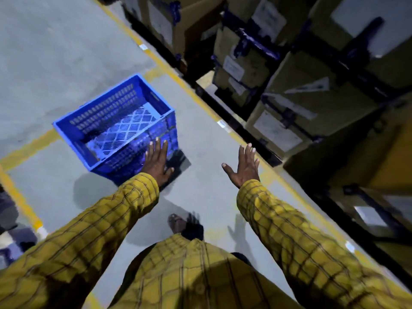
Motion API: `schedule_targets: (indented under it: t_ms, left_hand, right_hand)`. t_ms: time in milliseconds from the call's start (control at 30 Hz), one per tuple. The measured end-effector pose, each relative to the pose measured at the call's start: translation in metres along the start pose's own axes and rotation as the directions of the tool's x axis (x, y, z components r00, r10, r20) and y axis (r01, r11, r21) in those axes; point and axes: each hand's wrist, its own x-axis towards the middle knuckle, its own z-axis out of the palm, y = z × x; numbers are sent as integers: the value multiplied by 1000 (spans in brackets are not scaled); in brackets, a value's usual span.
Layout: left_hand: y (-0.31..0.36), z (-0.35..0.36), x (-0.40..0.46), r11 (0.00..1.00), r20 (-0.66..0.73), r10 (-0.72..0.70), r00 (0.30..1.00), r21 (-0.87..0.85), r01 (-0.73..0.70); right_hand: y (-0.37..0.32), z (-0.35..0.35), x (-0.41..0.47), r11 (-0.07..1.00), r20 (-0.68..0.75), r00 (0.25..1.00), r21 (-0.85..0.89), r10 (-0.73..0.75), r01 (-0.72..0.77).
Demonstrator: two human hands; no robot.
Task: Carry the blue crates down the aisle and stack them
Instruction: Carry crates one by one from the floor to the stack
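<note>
An empty blue crate (116,128) with perforated walls stands on the grey floor, left of centre. It appears taller than one crate, so it may rest on another, though I cannot tell. My left hand (157,162) is stretched out with fingers apart, over the crate's near right corner, holding nothing. My right hand (243,167) is spread wide above the bare floor, well to the right of the crate. Both arms wear yellow checked sleeves.
Dark metal racks (287,52) filled with labelled cardboard boxes (243,63) line the right side. Yellow floor lines (178,79) run along the racks and cross the floor near the crate. My sandalled foot (178,224) is below the hands. Dark objects (9,219) sit at the left edge.
</note>
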Motion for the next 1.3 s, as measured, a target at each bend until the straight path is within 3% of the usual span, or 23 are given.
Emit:
schedule_targets:
  t_ms: [367, 567, 733, 967, 1300]
  left_hand:
    - [163, 51, -36, 927, 140, 349, 927, 97, -363]
    - [251, 100, -87, 825, 252, 523, 814, 91, -558]
    - [339, 145, -124, 691, 361, 648, 670, 92, -717]
    - [468, 205, -175, 416, 500, 780, 377, 37, -909]
    - [646, 321, -220, 53, 662, 748, -37, -115, -992]
  right_hand:
    - [143, -19, -163, 937, -159, 930, 167, 331, -305]
    - [217, -16, -290, 843, -224, 825, 289, 519, -453]
    - [268, -9, -391, 709, -261, 672, 412, 694, -572]
    - [316, 4, -506, 467, -265, 387, 579, 883, -668]
    - [381, 14, -624, 88, -161, -46, 733, 986, -674]
